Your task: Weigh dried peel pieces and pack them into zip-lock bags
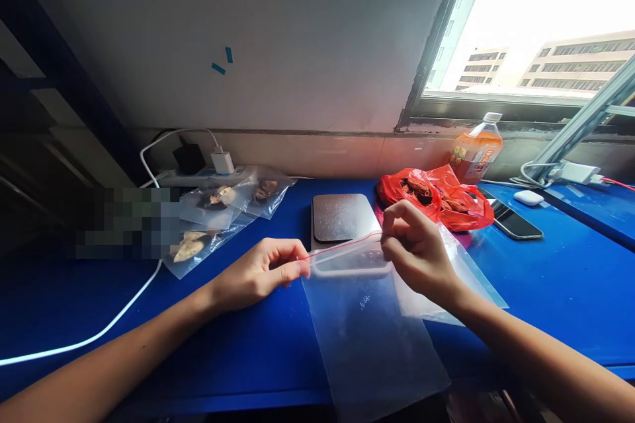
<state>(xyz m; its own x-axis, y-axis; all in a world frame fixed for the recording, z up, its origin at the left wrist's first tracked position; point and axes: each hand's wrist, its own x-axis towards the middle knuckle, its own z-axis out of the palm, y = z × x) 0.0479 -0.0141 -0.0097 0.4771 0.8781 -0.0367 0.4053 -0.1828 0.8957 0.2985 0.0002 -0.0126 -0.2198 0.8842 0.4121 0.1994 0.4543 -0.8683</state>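
Observation:
A clear zip-lock bag (372,337) with a red strip along its top hangs between my two hands, over the table's front edge. My left hand (265,272) pinches the top left corner between thumb and forefinger. At the other end of the strip, my right hand (417,248) has its fingers curled closed on the top right corner. Nothing shows inside the bag. Behind it sits a small scale (342,218) with a metal plate, its front seen through the plastic. More clear bags (476,284) lie flat under my right wrist.
A red plastic bag (446,175) of brown dried pieces stands behind my right hand, near an orange drink bottle (476,149). A phone (516,219) and white earbud case (528,197) lie right. Filled clear bags (233,211) and a white cable (124,314) lie left.

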